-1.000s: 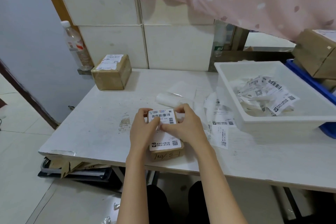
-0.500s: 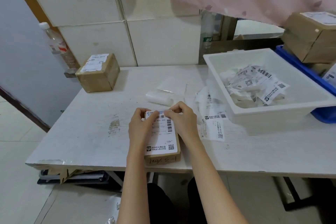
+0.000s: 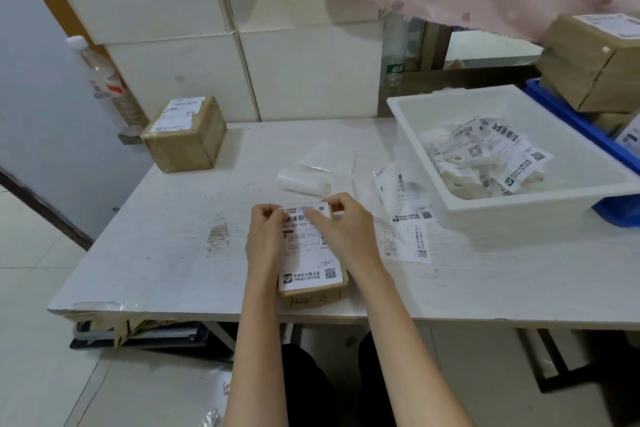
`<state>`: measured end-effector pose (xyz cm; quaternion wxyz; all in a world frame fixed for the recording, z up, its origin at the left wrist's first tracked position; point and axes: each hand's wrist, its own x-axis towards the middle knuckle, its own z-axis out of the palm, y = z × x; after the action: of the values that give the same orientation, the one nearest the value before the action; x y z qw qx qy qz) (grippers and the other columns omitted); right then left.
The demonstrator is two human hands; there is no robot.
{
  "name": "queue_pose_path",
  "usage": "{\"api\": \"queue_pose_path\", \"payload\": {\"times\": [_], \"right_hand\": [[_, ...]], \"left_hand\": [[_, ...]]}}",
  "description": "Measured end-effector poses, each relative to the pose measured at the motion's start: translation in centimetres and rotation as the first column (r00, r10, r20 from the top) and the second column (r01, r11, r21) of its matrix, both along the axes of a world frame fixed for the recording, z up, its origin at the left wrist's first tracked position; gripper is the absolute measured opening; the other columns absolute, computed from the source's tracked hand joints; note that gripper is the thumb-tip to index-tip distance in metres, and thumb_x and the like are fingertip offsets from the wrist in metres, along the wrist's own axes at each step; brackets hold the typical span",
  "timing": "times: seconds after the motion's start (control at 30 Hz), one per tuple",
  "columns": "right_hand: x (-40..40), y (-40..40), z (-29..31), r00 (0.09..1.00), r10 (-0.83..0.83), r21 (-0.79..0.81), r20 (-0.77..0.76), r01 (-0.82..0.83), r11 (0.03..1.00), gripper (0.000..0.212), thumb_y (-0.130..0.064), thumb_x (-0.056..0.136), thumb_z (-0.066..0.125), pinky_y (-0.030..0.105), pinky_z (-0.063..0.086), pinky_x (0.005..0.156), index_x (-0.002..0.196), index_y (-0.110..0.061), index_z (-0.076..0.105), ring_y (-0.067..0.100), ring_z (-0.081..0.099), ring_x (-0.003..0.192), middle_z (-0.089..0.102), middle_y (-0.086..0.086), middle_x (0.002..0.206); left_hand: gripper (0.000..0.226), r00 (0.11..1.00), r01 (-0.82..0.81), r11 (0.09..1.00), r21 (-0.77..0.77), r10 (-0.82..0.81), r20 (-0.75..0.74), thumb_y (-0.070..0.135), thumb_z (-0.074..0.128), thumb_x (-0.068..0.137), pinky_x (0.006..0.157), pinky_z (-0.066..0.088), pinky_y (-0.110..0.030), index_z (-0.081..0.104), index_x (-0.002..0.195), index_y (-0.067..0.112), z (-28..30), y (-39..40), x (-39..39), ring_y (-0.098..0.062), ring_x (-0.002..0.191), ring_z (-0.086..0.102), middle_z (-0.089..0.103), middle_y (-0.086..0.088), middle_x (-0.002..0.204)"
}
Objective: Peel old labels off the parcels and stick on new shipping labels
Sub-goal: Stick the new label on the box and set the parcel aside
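Note:
A small brown parcel [image 3: 313, 296] lies near the front edge of the white table [image 3: 173, 253], with handwriting on its near side. A white shipping label [image 3: 306, 263] with barcodes covers its top. My left hand [image 3: 265, 239] rests on the label's left side, fingertips pinching at its far left corner. My right hand [image 3: 346, 229] lies across the label's right side, fingers curled at the far right corner. Both hands press on the label and parcel.
A white tub [image 3: 485, 208] at right holds crumpled labels [image 3: 491, 156]. Loose labels and backing strips [image 3: 403, 215] lie beside it. A second labelled parcel [image 3: 183, 140] sits at the back left by a plastic bottle [image 3: 104, 80]. More boxes [image 3: 595, 59] stack above a blue bin [image 3: 616, 215].
Both hands have slid toward the label's far corners and the label now lies flatter on the parcel. The camera view shifted slightly; the parcel stayed in place.

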<state>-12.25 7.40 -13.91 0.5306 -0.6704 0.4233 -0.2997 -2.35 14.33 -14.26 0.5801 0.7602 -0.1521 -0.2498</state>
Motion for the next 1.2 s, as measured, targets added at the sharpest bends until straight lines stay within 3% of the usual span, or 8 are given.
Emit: {"api": "queue_pose_path", "payload": {"times": [0.2,0.43,0.67,0.77,0.87,1.0,1.1,1.2], "right_hand": [[0.5,0.3,0.3,0.997,0.071,-0.032,-0.036,-0.072,0.997,0.064,-0.024,0.080,0.076,0.038,0.051,0.095,0.137,-0.022,0.048,0.013,0.056,0.113,0.051,-0.008,0.121],[0.8,0.5,0.3,0.999,-0.024,-0.047,-0.030,0.022,0.999,0.033,-0.026,0.079,0.079,0.040,0.056,0.076,0.092,-0.018,0.050,0.018,0.065,0.089,0.065,0.002,0.100],[-0.2,0.1,1.0,0.999,0.021,0.062,0.044,-0.024,0.998,0.021,-0.003,0.088,0.065,0.005,0.043,0.049,0.107,-0.011,0.063,0.007,0.061,0.080,0.064,-0.003,0.093],[-1.2,-0.1,2.0,0.989,0.150,0.147,-0.001,-0.148,0.978,0.041,0.008,0.086,0.056,0.015,0.054,0.063,0.120,-0.015,0.062,0.009,0.064,0.090,0.066,-0.003,0.101],[-2.4,-0.4,3.1,0.933,0.351,0.195,-0.077,-0.331,0.923,0.066,0.006,0.081,0.065,0.035,0.056,0.088,0.134,-0.031,0.050,0.015,0.065,0.101,0.067,-0.006,0.110],[-2.9,0.0,3.5,0.861,0.453,0.179,-0.231,-0.420,0.890,0.089,-0.008,0.072,0.081,0.035,0.046,0.101,0.145,-0.031,0.035,0.016,0.060,0.111,0.060,-0.014,0.109],[-3.2,0.0,3.1,0.850,0.463,0.240,-0.251,-0.408,0.881,0.071,-0.006,0.069,0.083,0.035,0.051,0.097,0.131,-0.017,0.049,0.014,0.063,0.106,0.066,-0.006,0.113],[-3.6,-0.2,2.8,0.862,0.476,0.281,-0.176,-0.419,0.863,0.053,0.006,0.071,0.078,0.032,0.053,0.095,0.113,-0.020,0.057,0.013,0.063,0.106,0.068,-0.002,0.114]], "left_hand": [[0.028,0.997,-0.042,0.998,-0.046,0.044,0.056,0.026,0.063,0.092,0.091,0.052,-0.048,0.046,0.113,0.019,0.0,0.5,0.6,-0.021,0.100,0.063,0.058,0.001,0.110],[0.044,0.994,0.107,0.994,0.017,-0.107,-0.003,0.011,0.080,0.078,0.072,0.052,-0.028,0.055,0.114,0.013,1.2,2.6,1.4,-0.016,0.096,0.068,0.069,0.000,0.105],[0.075,0.951,0.310,0.949,0.056,-0.309,-0.030,0.013,0.084,0.061,0.101,0.048,-0.036,0.054,0.129,0.016,2.0,4.6,1.9,-0.008,0.109,0.064,0.068,0.001,0.118],[0.081,0.927,0.375,0.922,0.101,-0.373,-0.041,0.016,0.082,0.059,0.103,0.045,-0.036,0.054,0.134,0.024,2.5,5.1,1.8,-0.010,0.115,0.061,0.069,0.003,0.118],[0.077,0.930,0.366,0.916,0.166,-0.365,-0.037,0.006,0.080,0.075,0.084,0.047,-0.027,0.049,0.142,0.028,3.1,5.0,1.6,-0.019,0.115,0.060,0.065,0.001,0.125],[0.074,0.921,0.363,0.860,0.357,-0.390,0.004,0.028,0.075,0.084,0.071,0.045,-0.027,0.039,0.147,0.019,3.4,4.8,1.0,-0.021,0.104,0.062,0.060,-0.003,0.126],[0.065,0.885,0.427,0.805,0.413,-0.465,-0.009,0.036,0.071,0.087,0.067,0.048,-0.024,0.043,0.143,0.022,3.3,5.2,0.5,-0.014,0.091,0.066,0.067,0.003,0.110],[0.065,0.861,0.466,0.782,0.414,-0.508,-0.009,0.039,0.071,0.086,0.080,0.054,-0.028,0.042,0.144,0.030,3.2,5.7,0.4,-0.014,0.094,0.068,0.069,0.009,0.106]]}}
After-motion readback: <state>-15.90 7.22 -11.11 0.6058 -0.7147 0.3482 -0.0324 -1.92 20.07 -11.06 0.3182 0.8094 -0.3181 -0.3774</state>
